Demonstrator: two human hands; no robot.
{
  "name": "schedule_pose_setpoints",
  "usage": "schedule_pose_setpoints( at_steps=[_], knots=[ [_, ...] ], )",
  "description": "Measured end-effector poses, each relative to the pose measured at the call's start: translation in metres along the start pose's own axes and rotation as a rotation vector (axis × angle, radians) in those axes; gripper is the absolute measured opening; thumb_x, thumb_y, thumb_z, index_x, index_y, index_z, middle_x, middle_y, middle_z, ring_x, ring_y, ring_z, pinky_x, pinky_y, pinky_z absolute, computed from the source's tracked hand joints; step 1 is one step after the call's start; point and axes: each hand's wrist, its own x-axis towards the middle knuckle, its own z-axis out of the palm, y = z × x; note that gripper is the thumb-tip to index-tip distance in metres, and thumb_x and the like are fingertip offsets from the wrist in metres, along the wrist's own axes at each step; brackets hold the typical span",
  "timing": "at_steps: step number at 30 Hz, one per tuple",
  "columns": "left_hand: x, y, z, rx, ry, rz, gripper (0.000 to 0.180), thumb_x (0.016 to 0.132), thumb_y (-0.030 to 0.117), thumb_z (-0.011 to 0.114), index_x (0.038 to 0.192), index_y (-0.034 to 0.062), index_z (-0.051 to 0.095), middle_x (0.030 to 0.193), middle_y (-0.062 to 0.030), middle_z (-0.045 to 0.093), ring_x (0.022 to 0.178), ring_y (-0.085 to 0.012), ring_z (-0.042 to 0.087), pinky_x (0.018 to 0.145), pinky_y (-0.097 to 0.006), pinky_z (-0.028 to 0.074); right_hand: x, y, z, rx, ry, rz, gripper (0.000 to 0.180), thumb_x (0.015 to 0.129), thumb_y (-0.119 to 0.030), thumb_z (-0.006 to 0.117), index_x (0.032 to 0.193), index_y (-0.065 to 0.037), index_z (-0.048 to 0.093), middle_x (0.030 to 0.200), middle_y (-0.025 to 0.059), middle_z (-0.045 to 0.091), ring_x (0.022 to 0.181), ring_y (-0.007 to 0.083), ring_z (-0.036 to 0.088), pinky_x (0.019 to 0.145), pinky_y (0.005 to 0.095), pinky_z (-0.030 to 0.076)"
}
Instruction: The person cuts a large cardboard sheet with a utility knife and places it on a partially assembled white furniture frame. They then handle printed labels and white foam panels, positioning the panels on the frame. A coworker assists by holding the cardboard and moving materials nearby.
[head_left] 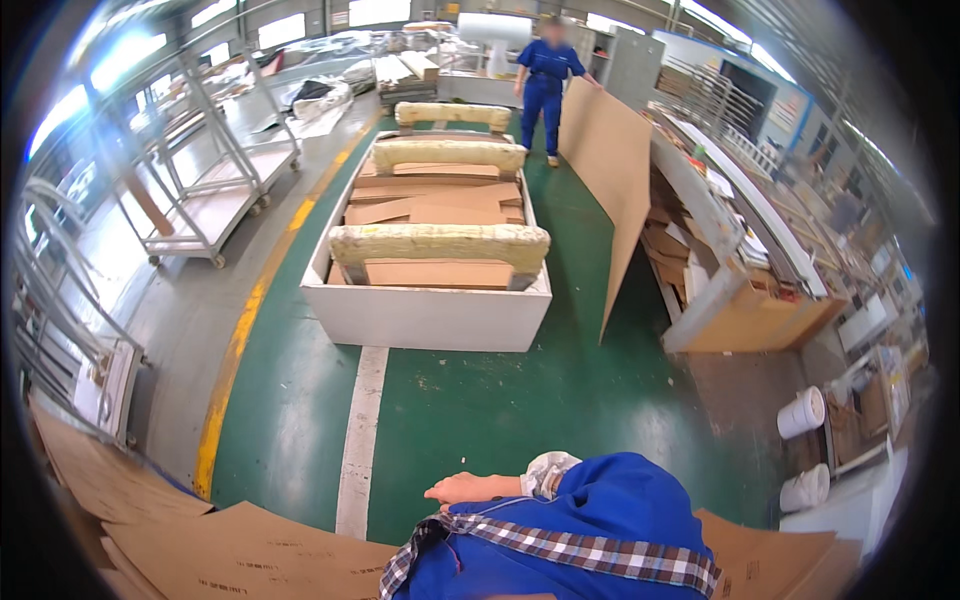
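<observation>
Brown cardboard sheets [250,550] lie closest, near your right hand [466,488]; whether it grips anything, I cannot tell. On the green floor [500,400], a white box [425,318] contains flat cardboard pieces [455,208] beneath three padded bars [440,242]. By its far right corner, a co-worker [543,90] touches a tall sheet [612,155].

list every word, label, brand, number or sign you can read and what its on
Lower-left cardboard sheet: rows of dark print, too small and blurred to quote.
Lower-right cardboard: dark printed marks, too small to read.
Upper-right wall sign: reddish marks, too blurred to read.
I can make out no other text.
</observation>
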Motion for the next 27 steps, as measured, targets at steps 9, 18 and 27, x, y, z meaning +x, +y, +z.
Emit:
schedule_pose_setpoints(
  at_steps=[9,18,27],
  knots=[
    [0.015,0.061,-0.032,0.553,-0.434,-0.31,0.038,0.094,0.037,0.046,0.09,0.0008,0.056,0.077,-0.0182,0.065,0.066,-0.0314,0.066,0.049,-0.042,0.052,0.01,0.022,0.015,-0.022,-0.061,0.007,0.047,0.08,-0.017,0.057,0.123,-0.001,0.047,0.103,0.0198,0.059,0.097,0.0365,0.059,0.078,0.0447,0.05],
    [0.046,0.009,0.023,0.695,-0.343,-0.027,0.038,0.095,0.03,0.046,0.072,0.0052,0.063,0.065,-0.0088,0.065,0.051,-0.0184,0.062,0.036,-0.034,0.046,0.006,0.019,0.016,-0.046,-0.128,0.071,0.042,0.081,-0.019,0.06,0.118,-0.001,0.05,0.102,0.0206,0.06,0.097,0.037,0.059,0.079,0.0456,0.05],
    [0.09,0.016,0.049,0.61,-0.447,-0.057,0.025,0.087,0.018,0.051,0.08,0.0021,0.069,0.076,-0.0143,0.068,0.068,-0.0262,0.069,0.049,-0.042,0.054,-0.007,0.022,0.021,-0.011,-0.089,0.087,0.043,0.082,-0.021,0.059,0.118,0.0,0.05,0.104,0.0212,0.06,0.099,0.0368,0.058,0.08,0.0458,0.049]
  ],
)
